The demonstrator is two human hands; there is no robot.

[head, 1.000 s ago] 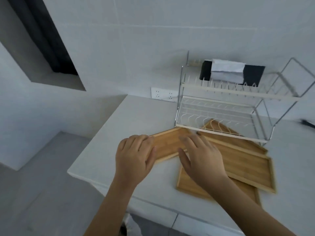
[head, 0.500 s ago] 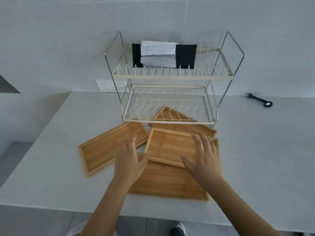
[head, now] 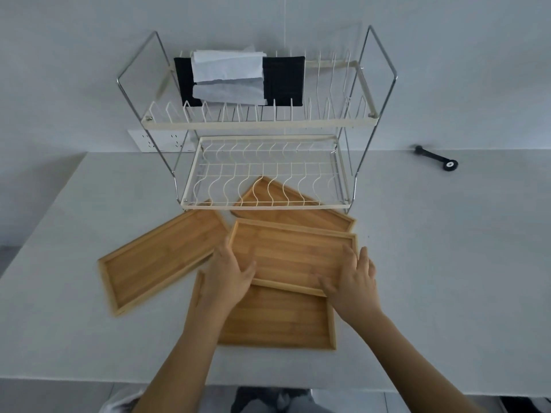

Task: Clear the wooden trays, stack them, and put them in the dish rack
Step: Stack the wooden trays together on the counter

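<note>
Several empty wooden trays lie on the white counter in front of a two-tier wire dish rack (head: 259, 125). The top tray (head: 289, 253) rests across a near tray (head: 277, 321) and a far tray (head: 298, 215) that reaches under the rack's lower tier. A fourth tray (head: 158, 262) lies angled at the left. My left hand (head: 228, 277) grips the top tray's left end, thumb inside the rim. On its right near corner sits my right hand (head: 353, 283), fingers over the right rim. Both rack tiers hold no dishes.
Black and white cloths (head: 232, 74) hang over the back of the rack's upper tier. A small black tool (head: 436, 158) lies on the counter at the far right. A wall socket (head: 158, 141) sits behind the rack's left leg. The counter's front edge (head: 89, 380) runs just below my forearms.
The view swung from the counter's left corner to face the rack squarely. My hands left the left tray, moved right, and closed on both ends of the top tray.
</note>
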